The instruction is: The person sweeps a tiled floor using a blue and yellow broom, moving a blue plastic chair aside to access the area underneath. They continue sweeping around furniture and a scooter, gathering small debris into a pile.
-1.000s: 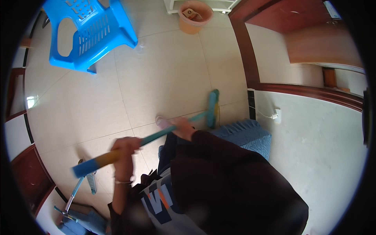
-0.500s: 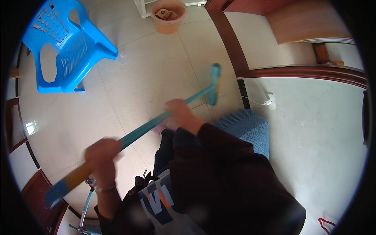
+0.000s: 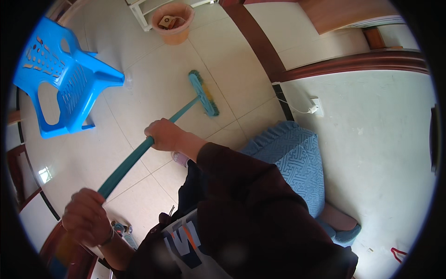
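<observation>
A broom with a long teal handle (image 3: 125,166) slants across the view from lower left to upper middle. Its light-blue head (image 3: 203,93), edged with green and yellow bristles, rests on the tiled floor. My right hand (image 3: 165,134) is wrapped round the middle of the handle. Farther back toward the lower left, my left hand (image 3: 86,217) grips the handle near its orange and blue end, which is blurred. Below my right hand, a pinkish shoe (image 3: 180,158) shows on my foot.
A blue plastic chair (image 3: 69,79) stands at the left. An orange, lined waste bin (image 3: 173,24) holds some rubbish at the top. On the right are a seat with a blue patterned cover (image 3: 297,160), a white wall with a plugged-in socket (image 3: 316,107), and a brown door frame (image 3: 253,42).
The broom and both hands have swung to the left, its head sliding away from the wall toward the middle of the floor. Both hands keep their hold, and the view has shifted slightly.
</observation>
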Motion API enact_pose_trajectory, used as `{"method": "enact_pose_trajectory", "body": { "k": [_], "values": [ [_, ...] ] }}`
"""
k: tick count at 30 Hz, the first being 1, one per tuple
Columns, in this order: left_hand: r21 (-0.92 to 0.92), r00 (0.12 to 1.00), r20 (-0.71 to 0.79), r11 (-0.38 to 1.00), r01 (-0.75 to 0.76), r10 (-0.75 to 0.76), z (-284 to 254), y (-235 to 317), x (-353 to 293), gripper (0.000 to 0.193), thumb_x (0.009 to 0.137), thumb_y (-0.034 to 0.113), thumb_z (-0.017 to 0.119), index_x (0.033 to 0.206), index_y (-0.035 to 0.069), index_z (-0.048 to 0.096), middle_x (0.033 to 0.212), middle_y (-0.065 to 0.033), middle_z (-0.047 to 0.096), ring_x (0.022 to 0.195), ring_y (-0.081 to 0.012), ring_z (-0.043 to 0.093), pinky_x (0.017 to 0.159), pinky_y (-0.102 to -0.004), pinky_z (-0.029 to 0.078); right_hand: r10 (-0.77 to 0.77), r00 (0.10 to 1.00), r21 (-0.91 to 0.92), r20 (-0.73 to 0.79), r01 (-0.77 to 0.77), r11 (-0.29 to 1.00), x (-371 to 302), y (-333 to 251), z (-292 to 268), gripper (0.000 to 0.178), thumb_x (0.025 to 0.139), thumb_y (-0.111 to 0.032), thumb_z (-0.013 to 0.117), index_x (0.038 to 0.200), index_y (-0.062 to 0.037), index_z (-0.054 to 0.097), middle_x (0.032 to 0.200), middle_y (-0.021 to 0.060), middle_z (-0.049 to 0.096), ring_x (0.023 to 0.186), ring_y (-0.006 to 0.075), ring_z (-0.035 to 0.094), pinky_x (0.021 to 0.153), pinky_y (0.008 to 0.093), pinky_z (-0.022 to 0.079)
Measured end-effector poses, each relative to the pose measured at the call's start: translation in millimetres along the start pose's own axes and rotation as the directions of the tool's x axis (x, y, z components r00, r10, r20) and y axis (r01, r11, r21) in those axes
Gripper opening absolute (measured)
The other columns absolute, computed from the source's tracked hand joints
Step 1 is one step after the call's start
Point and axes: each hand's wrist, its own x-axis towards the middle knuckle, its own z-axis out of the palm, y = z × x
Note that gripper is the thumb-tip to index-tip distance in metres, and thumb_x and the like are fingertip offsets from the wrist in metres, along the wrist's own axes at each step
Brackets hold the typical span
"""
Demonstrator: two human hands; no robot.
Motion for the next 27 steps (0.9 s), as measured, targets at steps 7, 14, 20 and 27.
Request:
{"method": "enact_pose_trajectory", "body": {
  "k": [7, 14, 20, 27],
  "values": [
    [0.108, 0.845, -0.288, 0.861, 0.496, -0.451, 45.5, -56.7, -30.6, 0.023, 0.089, 0.017, 0.048, 0.083, 0.0, 0.063, 0.082, -0.0118, 0.063, 0.075, -0.0225, 0.06, 0.064, -0.0322, 0.049, 0.09, 0.996, -0.254, 0.001, -0.087, 0.963, -71.8, 100.7, -59.9, 0.012, 0.062, -0.017, 0.061, 0.062, -0.0076, 0.054, 0.065, 0.0165, 0.053, 0.069, 0.0377, 0.053, 0.06, 0.0474, 0.04],
    [0.179, 0.736, -0.212, 0.715, 0.676, -0.643, 42.8, -85.3, -78.4, 0.019, 0.093, 0.021, 0.044, 0.086, 0.004, 0.048, 0.081, -0.009, 0.059, 0.09, -0.0261, 0.057, 0.082, -0.0387, 0.044, 0.121, 0.98, -0.226, 0.155, -0.084, 0.971, -89.6, 141.7, 6.4, 0.008, 0.06, -0.013, 0.059, 0.065, -0.007, 0.056, 0.069, 0.0155, 0.057, 0.072, 0.0369, 0.056, 0.062, 0.0489, 0.042],
    [0.174, 0.933, -0.36, 0.982, 0.078, -0.01, -30.6, 30.9, -36.5, 0.032, 0.093, 0.021, 0.04, 0.063, 0.012, 0.033, 0.053, -0.0016, 0.038, 0.048, -0.0119, 0.037, 0.049, -0.0282, 0.037, -0.129, 0.981, 0.067, 0.144, 0.12, 0.99, 53.0, -36.2, 84.8, 0.009, 0.065, -0.013, 0.059, 0.07, -0.0056, 0.059, 0.076, 0.0164, 0.06, 0.077, 0.0358, 0.058, 0.068, 0.046, 0.046],
    [0.093, 0.919, -0.381, 0.993, -0.067, 0.097, -33.3, 50.1, -31.6, 0.038, 0.088, 0.02, 0.048, 0.055, 0.01, 0.033, 0.048, -0.0007, 0.038, 0.041, -0.0124, 0.038, 0.041, -0.0255, 0.035, -0.207, 0.951, -0.024, 0.23, 0.218, 0.976, 67.8, -62.0, 48.3, 0.015, 0.064, -0.018, 0.06, 0.059, -0.0075, 0.05, 0.064, 0.0128, 0.054, 0.068, 0.0335, 0.057, 0.061, 0.045, 0.044]
  ]
}}
